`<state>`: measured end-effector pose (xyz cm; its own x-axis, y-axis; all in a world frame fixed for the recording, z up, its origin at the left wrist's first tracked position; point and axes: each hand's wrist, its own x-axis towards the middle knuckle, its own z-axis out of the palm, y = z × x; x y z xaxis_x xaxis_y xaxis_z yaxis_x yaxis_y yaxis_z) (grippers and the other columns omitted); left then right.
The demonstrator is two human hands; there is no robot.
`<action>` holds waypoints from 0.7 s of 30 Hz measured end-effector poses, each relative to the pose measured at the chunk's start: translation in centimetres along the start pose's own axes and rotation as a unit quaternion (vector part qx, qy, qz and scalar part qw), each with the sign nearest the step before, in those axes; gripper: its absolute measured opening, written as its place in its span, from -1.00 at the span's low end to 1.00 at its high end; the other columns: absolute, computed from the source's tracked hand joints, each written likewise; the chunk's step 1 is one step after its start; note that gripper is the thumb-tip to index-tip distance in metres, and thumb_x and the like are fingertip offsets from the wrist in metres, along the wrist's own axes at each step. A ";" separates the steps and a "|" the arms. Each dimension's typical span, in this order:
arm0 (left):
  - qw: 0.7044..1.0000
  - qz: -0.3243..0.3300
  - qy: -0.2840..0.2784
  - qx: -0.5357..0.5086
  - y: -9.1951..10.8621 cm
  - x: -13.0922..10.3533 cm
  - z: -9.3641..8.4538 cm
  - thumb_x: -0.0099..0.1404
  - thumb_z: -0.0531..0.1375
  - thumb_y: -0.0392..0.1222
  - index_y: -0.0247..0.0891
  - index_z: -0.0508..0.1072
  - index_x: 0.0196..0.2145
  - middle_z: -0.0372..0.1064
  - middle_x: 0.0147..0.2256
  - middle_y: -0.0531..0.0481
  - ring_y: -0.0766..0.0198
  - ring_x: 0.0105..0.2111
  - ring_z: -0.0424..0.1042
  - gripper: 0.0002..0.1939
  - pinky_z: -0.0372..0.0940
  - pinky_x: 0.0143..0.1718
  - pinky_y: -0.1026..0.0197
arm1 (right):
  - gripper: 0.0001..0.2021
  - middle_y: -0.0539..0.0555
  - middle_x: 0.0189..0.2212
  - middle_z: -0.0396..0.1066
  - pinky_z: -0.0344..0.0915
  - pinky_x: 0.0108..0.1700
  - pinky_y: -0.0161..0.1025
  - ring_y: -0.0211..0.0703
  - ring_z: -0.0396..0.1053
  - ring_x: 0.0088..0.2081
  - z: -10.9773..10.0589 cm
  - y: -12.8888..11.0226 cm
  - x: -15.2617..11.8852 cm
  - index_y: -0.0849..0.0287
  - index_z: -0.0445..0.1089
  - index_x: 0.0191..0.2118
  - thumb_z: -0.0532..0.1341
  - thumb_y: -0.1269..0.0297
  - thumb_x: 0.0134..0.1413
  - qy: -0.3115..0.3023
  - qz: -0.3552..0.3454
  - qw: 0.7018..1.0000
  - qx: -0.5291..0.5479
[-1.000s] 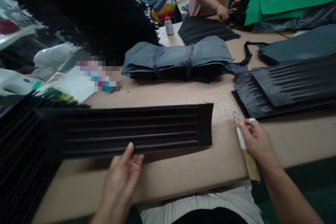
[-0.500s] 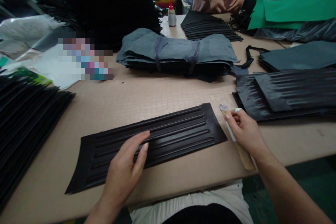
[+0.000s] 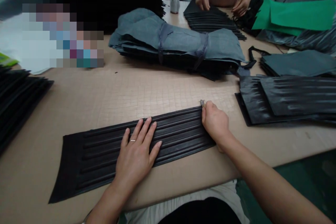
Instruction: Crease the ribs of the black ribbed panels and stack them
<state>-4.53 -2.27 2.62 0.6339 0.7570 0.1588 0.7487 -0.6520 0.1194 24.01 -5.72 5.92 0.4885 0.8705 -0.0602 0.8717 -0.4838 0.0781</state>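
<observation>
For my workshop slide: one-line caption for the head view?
Left hand flat on a ribbed black panel; right hand holds a tool at its end.

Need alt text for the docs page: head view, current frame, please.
A person's left hand presses flat on a long black ribbed sheet on a tan table, while the right hand holds a brush at its far end. Bundled grey pieces lie beyond.

The scene was dimly and evenly lit from overhead, and the table (image 3: 157, 87) was left the brightest surface. Only soft shadows were cast. Detail was lost in the black stack (image 3: 105, 0) at upper left. Wide-angle bending was seen at the edges; a patch was pixelated.
</observation>
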 end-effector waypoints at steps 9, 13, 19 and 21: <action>1.000 -0.003 0.004 -0.017 0.0 -0.1 0.1 0.53 -0.01 0.03 -0.21 0.11 0.45 -0.01 0.46 -0.13 -0.15 0.45 0.02 -0.37 -0.06 0.40 -0.38 | -0.79 0.22 -0.20 0.50 0.07 -0.41 -0.23 0.01 0.52 -0.28 0.6 0.0 0.4 0.23 0.25 -0.07 -0.04 0.23 0.54 0.012 0.030 0.999 -0.025; 1.000 -0.001 0.002 -0.022 -0.1 0.0 0.1 0.53 -0.03 0.04 -0.22 0.12 0.44 0.01 0.45 -0.14 -0.15 0.45 0.01 -0.38 -0.08 0.40 -0.37 | -0.78 0.29 -0.16 0.51 0.17 -0.33 -0.23 0.05 0.52 -0.22 0.4 1.4 3.9 0.27 0.26 -0.01 -0.03 0.24 0.52 0.025 0.049 0.998 -0.012; 0.999 -0.003 0.000 -0.041 -0.9 -0.3 -0.2 0.56 -0.07 0.03 -0.27 0.01 0.46 0.05 0.44 -0.21 -0.06 0.45 0.04 -0.37 -0.03 0.41 -0.29 | -0.73 0.36 -0.19 0.51 0.16 -0.34 -0.22 0.10 0.51 -0.23 1.2 5.7 3.7 0.32 0.31 -0.03 0.04 0.18 0.48 0.054 0.086 0.995 0.024; 0.999 -0.002 -0.007 -0.034 -2.0 0.1 -0.5 0.57 -0.08 0.01 -0.26 0.01 0.46 0.09 0.43 -0.22 -0.07 0.44 0.07 -0.38 -0.02 0.40 -0.31 | -0.74 0.32 -0.23 0.51 0.14 -0.35 -0.23 0.07 0.50 -0.27 2.0 7.6 1.9 0.31 0.34 -0.06 0.08 0.17 0.47 0.062 0.100 0.992 0.046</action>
<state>-5.98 -0.91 2.85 0.6343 0.7593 0.1456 0.7363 -0.6507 0.1856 31.63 -7.90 4.45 0.6483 0.7580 0.0713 0.7606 -0.6490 -0.0160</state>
